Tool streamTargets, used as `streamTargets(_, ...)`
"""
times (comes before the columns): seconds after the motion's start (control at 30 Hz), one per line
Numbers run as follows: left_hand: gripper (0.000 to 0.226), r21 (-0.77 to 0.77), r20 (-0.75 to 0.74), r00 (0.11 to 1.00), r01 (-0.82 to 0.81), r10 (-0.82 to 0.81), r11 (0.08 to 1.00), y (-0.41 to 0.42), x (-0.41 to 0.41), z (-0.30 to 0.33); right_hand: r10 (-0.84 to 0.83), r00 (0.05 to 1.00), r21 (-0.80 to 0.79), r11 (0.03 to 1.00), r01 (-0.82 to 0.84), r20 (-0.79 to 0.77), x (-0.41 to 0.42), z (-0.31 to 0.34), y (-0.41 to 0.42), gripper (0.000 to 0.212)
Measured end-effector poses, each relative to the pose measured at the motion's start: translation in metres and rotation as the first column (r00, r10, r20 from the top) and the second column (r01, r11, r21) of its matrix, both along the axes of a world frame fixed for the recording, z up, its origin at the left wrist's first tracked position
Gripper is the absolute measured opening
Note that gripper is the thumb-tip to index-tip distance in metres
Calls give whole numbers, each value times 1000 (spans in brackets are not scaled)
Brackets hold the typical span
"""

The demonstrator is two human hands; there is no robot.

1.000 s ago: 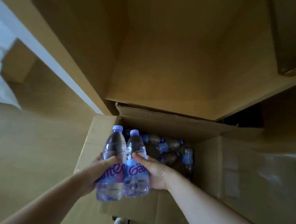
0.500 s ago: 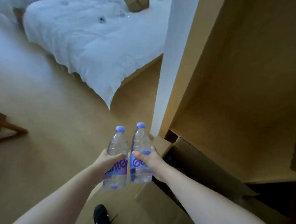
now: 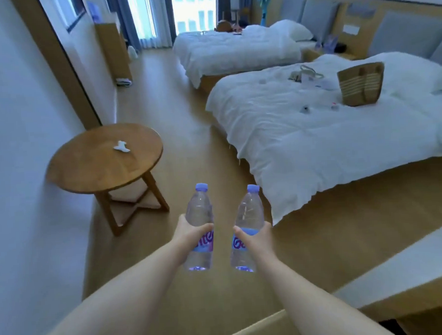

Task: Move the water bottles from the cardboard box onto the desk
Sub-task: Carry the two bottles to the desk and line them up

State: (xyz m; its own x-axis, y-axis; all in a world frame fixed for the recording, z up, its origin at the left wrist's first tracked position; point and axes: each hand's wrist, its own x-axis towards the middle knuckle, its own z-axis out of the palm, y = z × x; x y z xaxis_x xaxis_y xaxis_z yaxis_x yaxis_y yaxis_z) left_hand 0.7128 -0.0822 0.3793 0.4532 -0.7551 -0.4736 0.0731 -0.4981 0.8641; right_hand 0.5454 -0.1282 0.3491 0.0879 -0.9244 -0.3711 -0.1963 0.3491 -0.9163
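Observation:
I hold two clear water bottles with pale purple caps and purple labels, upright, out in front of me above the wooden floor. My left hand [image 3: 190, 233] grips the left bottle [image 3: 198, 212] around its middle. My right hand [image 3: 254, 236] grips the right bottle [image 3: 249, 212] the same way. The bottles are a hand's width apart. A cardboard box flap edge [image 3: 259, 326] shows at the bottom. A white-topped desk surface [image 3: 409, 265] runs along the lower right.
A round wooden side table [image 3: 87, 169] with a crumpled tissue [image 3: 121, 146] stands by the left wall. Two beds with white covers [image 3: 328, 136] fill the right side; a woven bag [image 3: 361, 84] lies on the nearer one. Wooden floor lies between them.
My view has swung up and away from the box to the room. Both hands have lifted the bottles out and carried them along, and the bottles are now further apart.

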Motion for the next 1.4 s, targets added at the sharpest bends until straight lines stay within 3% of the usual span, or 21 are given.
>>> streamTargets(0.2, 67, -35, 202, 969, -139, 143, 990, -51, 87, 21, 25, 995, -147, 988, -40, -101, 91, 27, -63, 56)
streamTargets(0.5, 80, -182, 473, 831, -233, 293, 955, -188, 172, 39, 16, 986, -332, 940, -72, -167, 206, 42, -217, 58)
streamTargets(0.63, 75, -262, 466, 797, -291, 385, 920, -278, 207, 57, 77, 979, -380, 914, -145, -189, 250, 54, -311, 71)
streamTargets(0.8, 73, -277, 432, 756, -408, 492, 870, -380, 244, 81, 141, 967, -467, 855, -227, -212, 295, 82, -417, 71)
streamTargets(1.0, 76, -240, 428, 744, -453, 513, 859, -489, 298, 85, 150, 954, -506, 820, -266, -258, 355, 94, -528, 84)
streamTargets(1.4, 84, -266, 387, 753, -461, 531, 847, -762, 490, 65, 148, 956, -499, 826, -260, -254, 557, 95, -782, 82)
